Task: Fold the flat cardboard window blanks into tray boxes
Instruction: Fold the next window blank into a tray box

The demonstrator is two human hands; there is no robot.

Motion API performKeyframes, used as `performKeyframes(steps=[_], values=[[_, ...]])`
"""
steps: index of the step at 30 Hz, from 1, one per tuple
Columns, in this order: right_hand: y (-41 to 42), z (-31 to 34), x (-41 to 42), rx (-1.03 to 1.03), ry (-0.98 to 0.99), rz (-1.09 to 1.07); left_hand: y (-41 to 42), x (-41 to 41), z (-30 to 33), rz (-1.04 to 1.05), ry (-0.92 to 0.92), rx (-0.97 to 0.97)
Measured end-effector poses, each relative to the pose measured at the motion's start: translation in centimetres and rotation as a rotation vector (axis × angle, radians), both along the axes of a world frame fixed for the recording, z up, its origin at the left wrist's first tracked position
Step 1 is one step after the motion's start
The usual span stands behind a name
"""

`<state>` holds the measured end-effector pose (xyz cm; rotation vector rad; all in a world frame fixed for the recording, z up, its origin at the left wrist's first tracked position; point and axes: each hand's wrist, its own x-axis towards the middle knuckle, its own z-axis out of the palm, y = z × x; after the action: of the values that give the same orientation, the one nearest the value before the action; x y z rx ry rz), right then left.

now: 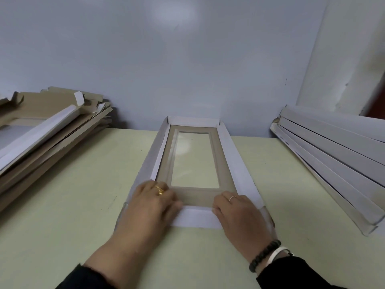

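Observation:
A long cardboard window blank lies lengthwise on the pale table, its brown inner face up with a clear window in the middle. Its white side and far flaps stand partly raised. My left hand rests on the near left corner, and its fingers curl over the near white flap. My right hand grips the same flap at the near right corner, fingers tucked over its folded edge.
A loose stack of flat blanks lies at the left edge of the table. Folded white trays lean in a row on the right. A pale wall closes the table's far side.

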<state>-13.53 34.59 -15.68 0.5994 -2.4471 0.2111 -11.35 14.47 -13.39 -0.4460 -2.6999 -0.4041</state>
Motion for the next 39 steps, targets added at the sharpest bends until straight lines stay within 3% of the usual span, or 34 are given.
performKeyframes(steps=[4, 7, 11, 13, 20, 28, 32, 36, 39], values=[[0.3, 0.4, 0.4, 0.008, 0.195, 0.032, -4.5, 0.4, 0.7, 0.193, 0.052, 0.117], [0.9, 0.7, 1.1, 0.026, 0.225, 0.117, -7.1, 0.8, -0.2, 0.234, -0.071, 0.18], [1.5, 0.9, 1.9, 0.06, 0.178, 0.284, -8.4, 1.6, -0.7, 0.131, -0.337, 0.623], [1.8, 1.0, 2.4, 0.063, 0.118, 0.359, -8.6, 1.6, -0.7, 0.094, -0.384, 0.665], [2.3, 0.5, 3.7, 0.178, -0.078, 0.373, -8.8, 1.4, -0.3, 0.044, -0.401, 0.736], [2.7, 0.5, 3.7, 0.173, -0.2, 0.388, -7.6, 0.6, -1.5, 0.118, -0.205, 0.87], [2.7, 0.2, 3.5, 0.161, -0.201, 0.377, -7.4, 0.6, -1.5, 0.107, -0.235, 0.841], [2.4, 0.9, 3.6, 0.041, -0.127, 0.389, -5.9, 0.6, -1.2, 0.052, -0.221, 0.592], [3.9, 1.8, 2.8, -0.179, -0.082, 0.368, -5.0, 0.5, -1.2, 0.022, -0.182, 0.408]])
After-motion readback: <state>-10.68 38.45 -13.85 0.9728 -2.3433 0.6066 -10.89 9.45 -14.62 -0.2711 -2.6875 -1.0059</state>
